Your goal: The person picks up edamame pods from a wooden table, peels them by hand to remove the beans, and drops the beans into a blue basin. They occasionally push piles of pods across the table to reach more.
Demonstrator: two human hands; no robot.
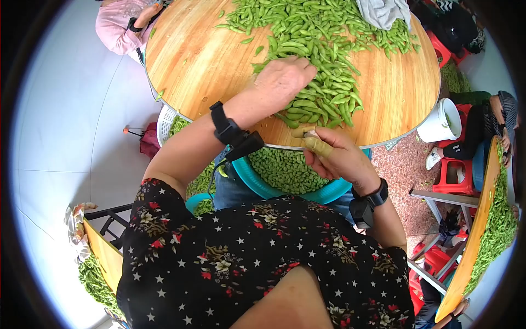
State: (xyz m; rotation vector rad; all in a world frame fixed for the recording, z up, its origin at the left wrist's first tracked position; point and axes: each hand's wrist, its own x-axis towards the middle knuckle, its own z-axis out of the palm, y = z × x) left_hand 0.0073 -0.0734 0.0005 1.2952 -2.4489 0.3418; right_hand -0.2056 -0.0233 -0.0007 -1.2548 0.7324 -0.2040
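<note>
Green bean pods (pixel 323 88) lie in a long pile on a round wooden table (pixel 192 60). My left hand (pixel 285 79) rests on the near left side of this pile, its fingers curled down among the pods; what they hold is hidden. Over the table's near edge is my right hand (pixel 339 156), closed, with yellowish covers on the thumb and a finger. Thumb and finger pinch together on something small that I cannot make out. Below it, a teal basin (pixel 329 194) on my lap holds many shelled green beans (pixel 285 170).
A grey cloth (pixel 383 12) lies on the pods at the back right. Beside the table stand a white bucket (pixel 440 123) and red stools (pixel 456 175). People sit at upper left and right. Another table (pixel 452 290) bears pods. A white basket (pixel 164 123) is at left.
</note>
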